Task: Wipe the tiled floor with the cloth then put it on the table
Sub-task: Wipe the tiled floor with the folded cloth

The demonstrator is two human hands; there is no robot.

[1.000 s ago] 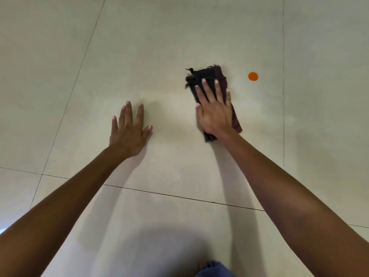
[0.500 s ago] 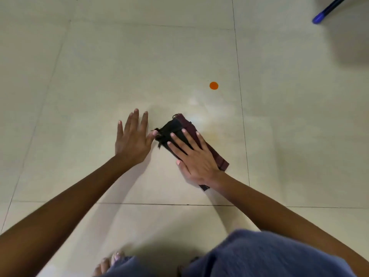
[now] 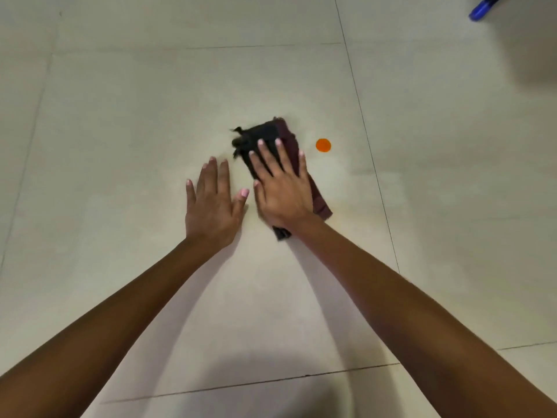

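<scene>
A folded dark cloth [image 3: 266, 135], black and maroon, lies on the pale tiled floor [image 3: 135, 116]. My right hand [image 3: 281, 188] presses flat on top of it, fingers spread, covering its middle; frayed ends stick out at its far left. My left hand [image 3: 212, 206] rests flat on the bare tile just left of the cloth, fingers apart, holding nothing. Its thumb is close to my right hand. No table is in view.
A small orange dot [image 3: 323, 145] marks the floor just right of the cloth. A blue object [image 3: 482, 9] pokes in at the top right corner, beside a dark shadow. Grout lines run along the right and across the front.
My right hand has pushed the cloth away from me and to the right, toward the orange dot. My left hand stays flat on the tile. The view has shifted and my lap has left the frame.
</scene>
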